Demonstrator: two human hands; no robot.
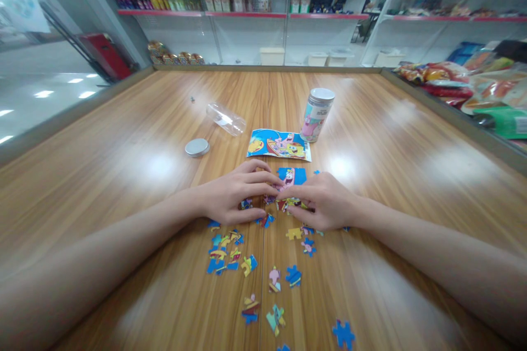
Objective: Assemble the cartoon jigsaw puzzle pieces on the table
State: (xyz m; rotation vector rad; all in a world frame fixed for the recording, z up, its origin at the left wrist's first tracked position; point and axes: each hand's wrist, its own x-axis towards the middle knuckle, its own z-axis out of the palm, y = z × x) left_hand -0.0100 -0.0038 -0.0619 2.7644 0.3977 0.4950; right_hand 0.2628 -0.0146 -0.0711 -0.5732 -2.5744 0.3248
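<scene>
A partly joined jigsaw puzzle [291, 176] with a pink cartoon figure on blue lies between my hands. My left hand [242, 192] rests from the left, fingers stretched out, fingertips on the puzzle's left edge. From the right, my right hand [323, 200] reaches in. Its index fingertip touches the puzzle close to my left fingertips, and its thumb lies apart, lower down; the other fingers are partly hidden. Loose puzzle pieces lie nearer to me, among them a yellow piece [293, 233], a blue piece [343, 334] and a cluster [222, 255] below my left hand.
Beyond the puzzle lie a picture sheet [280, 145], an upright printed jar [317, 115], a clear plastic jar [226, 119] on its side and a silver lid [196, 147]. Snack packages [494, 88] are piled past the table's right edge. Stocked shelves [247, 13] stand behind.
</scene>
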